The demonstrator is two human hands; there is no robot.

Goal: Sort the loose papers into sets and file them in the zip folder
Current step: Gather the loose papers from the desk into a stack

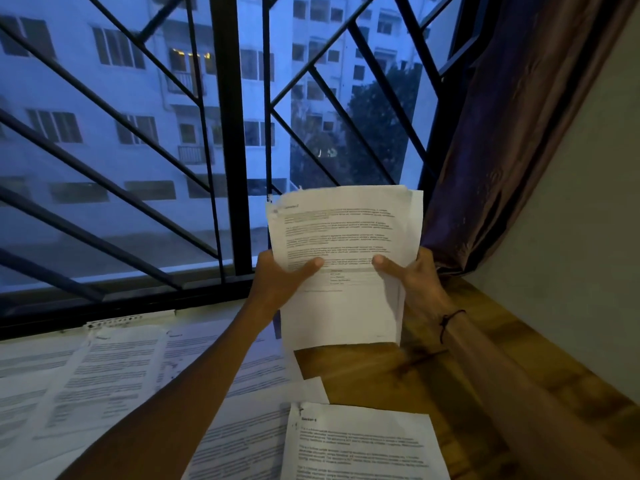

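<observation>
Loose white printed papers (114, 375) lie spread over your wooden counter (433, 375), unsorted; your left hand (277, 282) and right hand (415, 282) each pinch one raised sheaf (343, 237) (zip folder not visible, so filing remains).

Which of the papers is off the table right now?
The stapled sheaf held up before the window, gripped by left hand and right hand; the others lie flat.
</observation>
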